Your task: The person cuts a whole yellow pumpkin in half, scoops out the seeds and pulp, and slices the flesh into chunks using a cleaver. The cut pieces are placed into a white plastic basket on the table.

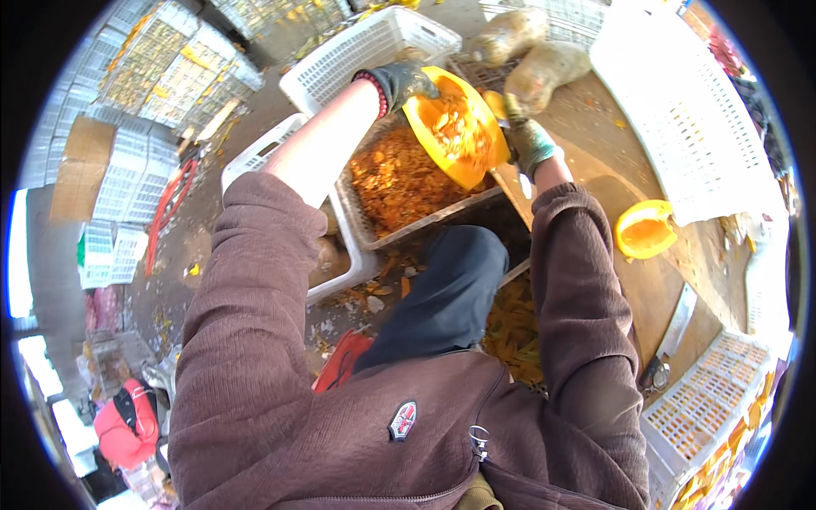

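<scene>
My left hand [408, 86], in a dark glove with a red bead bracelet at the wrist, grips the far left rim of a hollow orange pumpkin half [424, 137]. Stringy flesh and pale seeds [456, 131] lie inside it. The half is tilted above a crate of orange pumpkin pulp [395, 185]. At its right edge is my right hand [528, 137], in a greenish work glove with fingers curled. A small orange piece and a bit of metal show by those fingers; what they hold is too unclear to tell.
Two whole pumpkins [548, 73] lie beyond my hands. To the right, a cut pumpkin piece [644, 229] and a cleaver [676, 325] rest on a wooden board [612, 280]. White plastic crates [688, 121] stand around, with stacks [172, 70] at far left.
</scene>
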Motion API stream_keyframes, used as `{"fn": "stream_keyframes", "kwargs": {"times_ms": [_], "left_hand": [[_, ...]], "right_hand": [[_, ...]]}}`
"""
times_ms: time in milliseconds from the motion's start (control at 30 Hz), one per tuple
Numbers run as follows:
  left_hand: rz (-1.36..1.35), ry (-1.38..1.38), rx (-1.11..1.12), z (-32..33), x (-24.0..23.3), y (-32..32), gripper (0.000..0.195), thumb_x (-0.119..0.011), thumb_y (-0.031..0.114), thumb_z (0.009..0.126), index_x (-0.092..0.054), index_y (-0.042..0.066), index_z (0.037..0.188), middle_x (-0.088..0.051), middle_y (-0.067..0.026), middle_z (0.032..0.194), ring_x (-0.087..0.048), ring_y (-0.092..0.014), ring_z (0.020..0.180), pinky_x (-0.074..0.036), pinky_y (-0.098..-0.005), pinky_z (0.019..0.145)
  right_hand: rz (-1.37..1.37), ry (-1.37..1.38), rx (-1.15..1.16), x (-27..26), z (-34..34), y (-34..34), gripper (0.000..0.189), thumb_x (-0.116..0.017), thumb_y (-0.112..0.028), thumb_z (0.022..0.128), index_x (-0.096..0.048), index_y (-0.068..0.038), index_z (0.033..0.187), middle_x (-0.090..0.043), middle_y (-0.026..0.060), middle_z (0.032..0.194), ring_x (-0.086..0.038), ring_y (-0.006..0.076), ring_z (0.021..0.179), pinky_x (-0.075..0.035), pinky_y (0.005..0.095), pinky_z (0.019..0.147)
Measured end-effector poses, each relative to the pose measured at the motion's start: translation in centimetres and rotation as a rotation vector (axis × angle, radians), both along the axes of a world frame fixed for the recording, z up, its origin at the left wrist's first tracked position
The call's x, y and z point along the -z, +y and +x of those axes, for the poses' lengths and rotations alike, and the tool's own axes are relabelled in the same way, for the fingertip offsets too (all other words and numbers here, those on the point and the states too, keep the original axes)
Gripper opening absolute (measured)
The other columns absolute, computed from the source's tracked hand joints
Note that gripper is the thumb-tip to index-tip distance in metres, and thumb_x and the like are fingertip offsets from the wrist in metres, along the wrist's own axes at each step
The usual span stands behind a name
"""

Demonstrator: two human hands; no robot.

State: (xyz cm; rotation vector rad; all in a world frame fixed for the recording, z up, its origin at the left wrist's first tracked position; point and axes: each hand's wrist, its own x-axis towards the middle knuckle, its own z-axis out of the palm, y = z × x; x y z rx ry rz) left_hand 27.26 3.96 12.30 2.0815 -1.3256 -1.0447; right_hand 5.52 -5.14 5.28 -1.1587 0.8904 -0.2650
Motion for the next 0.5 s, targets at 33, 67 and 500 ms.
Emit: {"fn": "stream_keyframes", "kwargs": {"times_ms": [33,67,500], "left_hand": [[-0.044,0.043,-0.078,1.5,0.2,1.4,0.031,-0.064,0.009,0.076,-0.058,-0.003,0.104,-0.063,-0.0132,0.089,-0.062,-0.024,0.077,-0.054,-0.0319,0.065],[-0.067,0.078,-0.143,2.8,0.6,2.7,0.031,-0.063,0.009,0.077,-0.058,-0.003,0.104,-0.063,-0.0132,0.089,-0.062,-0.024,0.077,-0.054,-0.0318,0.065],[-0.546,0.094,-0.722,5.4,11.0,15.0,0.023,-0.061,0.003,0.079,-0.06,-0.002,0.102,-0.065,-0.0099,0.091,-0.06,-0.017,0.08,-0.049,-0.0274,0.072]], "right_hand": [[-0.053,0.134,0.088,0.5,0.5,0.2,0.054,-0.044,-0.055,0.089,-0.057,-0.008,0.112,-0.063,0.0063,0.099,-0.057,0.0139,0.073,-0.045,0.0313,0.062],[-0.119,0.237,0.098,1.0,0.6,0.7,0.056,-0.032,-0.056,0.091,-0.057,-0.009,0.109,-0.065,0.0071,0.082,-0.053,0.0142,0.057,-0.041,0.0317,0.051],[0.182,-0.021,-0.155,2.8,6.3,12.1,0.027,-0.058,-0.035,0.088,-0.061,-0.01,0.097,-0.051,-0.0046,0.063,-0.042,0.004,0.047,-0.033,0.0212,0.04]]}}
